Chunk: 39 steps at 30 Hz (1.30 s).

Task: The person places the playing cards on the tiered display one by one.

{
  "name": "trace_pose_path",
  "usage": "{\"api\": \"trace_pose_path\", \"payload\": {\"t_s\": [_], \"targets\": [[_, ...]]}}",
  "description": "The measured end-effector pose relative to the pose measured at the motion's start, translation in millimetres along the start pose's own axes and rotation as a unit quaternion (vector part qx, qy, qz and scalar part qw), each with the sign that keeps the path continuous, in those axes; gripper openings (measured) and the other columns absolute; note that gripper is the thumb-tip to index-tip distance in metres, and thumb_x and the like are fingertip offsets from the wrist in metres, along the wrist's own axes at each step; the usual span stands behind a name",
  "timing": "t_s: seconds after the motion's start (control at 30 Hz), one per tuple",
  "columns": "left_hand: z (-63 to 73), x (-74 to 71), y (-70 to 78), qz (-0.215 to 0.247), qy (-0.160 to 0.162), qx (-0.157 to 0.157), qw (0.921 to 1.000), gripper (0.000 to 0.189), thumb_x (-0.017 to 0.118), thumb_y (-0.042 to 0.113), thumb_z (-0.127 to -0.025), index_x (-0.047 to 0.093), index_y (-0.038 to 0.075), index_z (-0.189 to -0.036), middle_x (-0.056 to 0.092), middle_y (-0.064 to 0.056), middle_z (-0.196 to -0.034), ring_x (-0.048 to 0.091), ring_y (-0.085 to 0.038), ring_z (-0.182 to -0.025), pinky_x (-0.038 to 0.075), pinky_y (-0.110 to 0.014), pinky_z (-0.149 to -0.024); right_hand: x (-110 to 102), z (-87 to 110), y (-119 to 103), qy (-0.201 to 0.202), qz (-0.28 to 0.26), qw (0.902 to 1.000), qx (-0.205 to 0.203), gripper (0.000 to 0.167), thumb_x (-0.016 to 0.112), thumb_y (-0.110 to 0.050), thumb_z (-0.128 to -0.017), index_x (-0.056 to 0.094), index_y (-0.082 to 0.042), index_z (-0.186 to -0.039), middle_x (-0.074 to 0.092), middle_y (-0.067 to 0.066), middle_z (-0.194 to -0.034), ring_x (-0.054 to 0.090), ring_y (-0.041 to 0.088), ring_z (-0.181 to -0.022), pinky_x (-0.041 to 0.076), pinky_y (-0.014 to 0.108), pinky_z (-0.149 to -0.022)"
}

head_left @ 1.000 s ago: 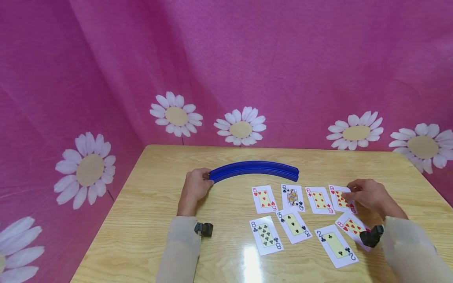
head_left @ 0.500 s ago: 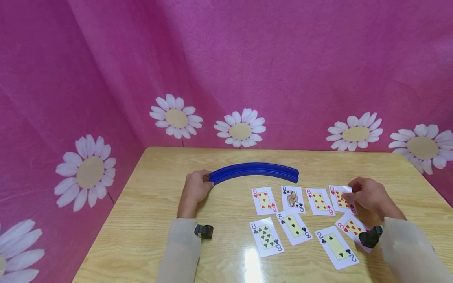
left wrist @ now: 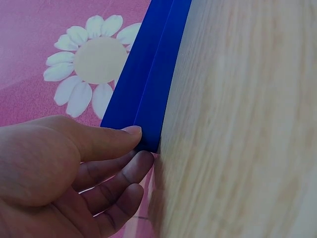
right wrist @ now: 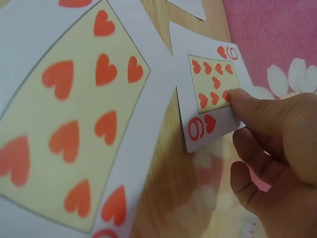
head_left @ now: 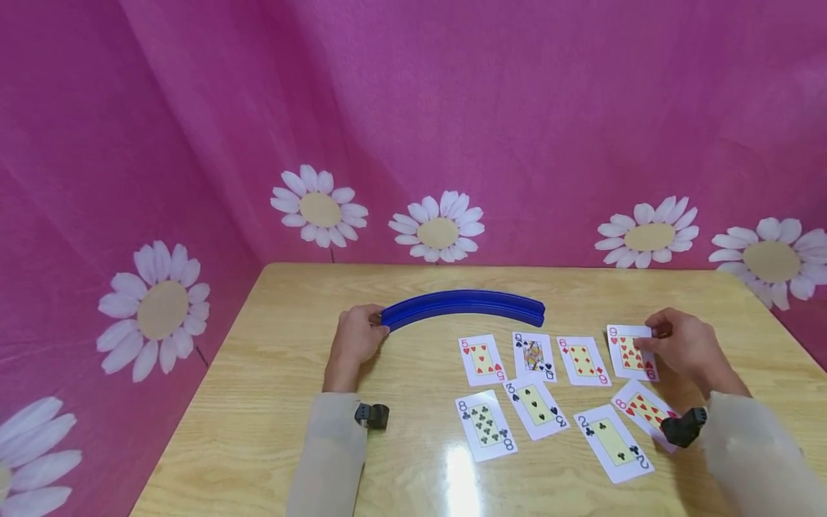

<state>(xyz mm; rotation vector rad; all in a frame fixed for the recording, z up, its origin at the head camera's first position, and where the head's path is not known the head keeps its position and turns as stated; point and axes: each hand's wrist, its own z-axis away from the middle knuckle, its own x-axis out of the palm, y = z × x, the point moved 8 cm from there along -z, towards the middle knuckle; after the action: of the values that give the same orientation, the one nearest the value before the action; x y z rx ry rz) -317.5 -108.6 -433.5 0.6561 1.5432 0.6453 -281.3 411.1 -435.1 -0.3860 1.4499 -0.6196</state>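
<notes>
My left hand (head_left: 354,339) holds the left end of a curved blue playing card holder (head_left: 465,304) that stands toward the back of the table. In the left wrist view the thumb lies on the front of the holder (left wrist: 148,89), with fingers behind and below its end. On the right, my right hand (head_left: 693,350) pinches the right edge of the nine of hearts (head_left: 624,352), thumb on its face. The right wrist view shows this card (right wrist: 214,82) tilted, its near edge raised over the wood. Just in front of it lies the eight of hearts (head_left: 642,406), partly covered by the wrist camera.
Face up on the wooden table (head_left: 258,431) lie the five of hearts (head_left: 481,359), queen of spades (head_left: 533,357), six of diamonds (head_left: 583,360), eight of clubs (head_left: 486,425), a spade card (head_left: 535,406) and two of clubs (head_left: 614,443). A pink flowered cloth (head_left: 517,129) hangs behind.
My right hand has taken hold of the nine of hearts and shifted it slightly to the right and up, away from the eight of hearts. The left hand and holder stay put.
</notes>
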Motion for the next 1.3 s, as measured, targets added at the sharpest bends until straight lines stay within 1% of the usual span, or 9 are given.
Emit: {"api": "trace_pose_path", "payload": {"t_s": [0.13,0.27,0.4,0.57,0.67,0.83,1.03,1.2,1.3], "targets": [[-1.1,-1.8,1.5,0.003,0.002,0.005,1.0,0.031,0.073,0.001,-0.089,0.07,0.0,-0.12,0.072,-0.016,-0.103,0.068,-0.024,-0.09,0.054,-0.041,-0.086,-5,-0.1,0,0.007,-0.002,1.0,-0.006,0.054,0.079,-0.022,-0.088,0.05,0.003,-0.127,0.053,0.022,-0.112,0.05,0.039,-0.097,0.055,0.036,-0.076],[-1.1,-0.8,0.2,0.003,-0.001,0.005,1.0,0.032,0.073,0.002,-0.089,0.07,-0.001,-0.121,0.072,-0.015,-0.103,0.068,-0.024,-0.09,0.053,-0.041,-0.087,-9,-0.4,0,-0.002,-0.003,0.9999,-0.014,0.051,0.078,-0.023,-0.089,0.052,0.002,-0.124,0.053,0.02,-0.11,0.048,0.037,-0.097,0.05,0.029,-0.071],[-1.6,0.1,-1.4,0.002,-0.001,0.006,1.0,0.032,0.073,0.002,-0.089,0.07,0.0,-0.121,0.072,-0.015,-0.102,0.068,-0.023,-0.089,0.053,-0.041,-0.086,-11,-0.5,-1,-0.017,-0.007,0.9995,-0.024,0.05,0.078,-0.026,-0.089,0.053,0.002,-0.121,0.054,0.019,-0.108,0.048,0.036,-0.097,0.049,0.028,-0.069],[-1.9,-0.5,-0.8,0.0,-0.001,0.008,1.0,0.033,0.072,0.002,-0.09,0.069,-0.001,-0.122,0.072,-0.016,-0.103,0.068,-0.024,-0.089,0.053,-0.041,-0.086,-15,-0.5,-7,-0.036,-0.011,0.9988,-0.031,0.052,0.077,-0.023,-0.09,0.053,0.003,-0.127,0.055,0.02,-0.111,0.048,0.037,-0.099,0.051,0.028,-0.07],[-1.7,-0.8,-0.7,0.0,0.0,0.006,1.0,0.032,0.073,0.002,-0.09,0.069,-0.001,-0.122,0.072,-0.016,-0.103,0.068,-0.024,-0.09,0.053,-0.041,-0.086,-18,0.4,-13,-0.04,-0.008,0.9983,-0.042,0.05,0.075,-0.021,-0.091,0.054,0.004,-0.129,0.056,0.021,-0.112,0.049,0.037,-0.099,0.051,0.028,-0.07],[-0.3,-0.2,-0.7,0.007,-0.002,0.002,1.0,0.032,0.073,0.001,-0.089,0.07,-0.001,-0.121,0.072,-0.016,-0.103,0.067,-0.025,-0.092,0.053,-0.041,-0.087,-26,4.1,-19,-0.019,-0.005,0.9982,-0.057,0.043,0.071,-0.022,-0.094,0.058,0.004,-0.126,0.059,0.021,-0.111,0.051,0.036,-0.097,0.049,0.026,-0.069],[-0.4,0.4,-1.1,0.012,-0.003,0.004,0.9999,0.031,0.072,0.001,-0.089,0.07,-0.001,-0.12,0.072,-0.015,-0.102,0.067,-0.026,-0.093,0.052,-0.042,-0.089,-27,6.3,-24,0.006,-0.013,0.9975,-0.069,0.034,0.067,-0.015,-0.097,0.059,0.003,-0.125,0.062,0.021,-0.111,0.053,0.034,-0.095,0.049,0.022,-0.065],[0.2,0.0,-0.7,0.012,-0.001,0.011,0.9999,0.031,0.073,0.0,-0.089,0.07,-0.002,-0.119,0.072,-0.016,-0.1,0.068,-0.024,-0.089,0.054,-0.04,-0.085,-30,5.5,-35,0.028,-0.011,0.9959,-0.085,0.032,0.065,-0.015,-0.098,0.058,0.002,-0.125,0.062,0.021,-0.11,0.055,0.034,-0.093,0.05,0.022,-0.063],[0.4,-1.4,0.6,0.011,0.003,0.018,0.9998,0.031,0.073,-0.001,-0.088,0.07,-0.003,-0.119,0.072,-0.016,-0.099,0.068,-0.023,-0.086,0.055,-0.04,-0.083,-31,4.4,-45,0.042,-0.004,0.9939,-0.102,0.029,0.066,-0.017,-0.098,0.061,0.002,-0.121,0.064,0.019,-0.106,0.056,0.033,-0.09,0.05,0.023,-0.062]]}}
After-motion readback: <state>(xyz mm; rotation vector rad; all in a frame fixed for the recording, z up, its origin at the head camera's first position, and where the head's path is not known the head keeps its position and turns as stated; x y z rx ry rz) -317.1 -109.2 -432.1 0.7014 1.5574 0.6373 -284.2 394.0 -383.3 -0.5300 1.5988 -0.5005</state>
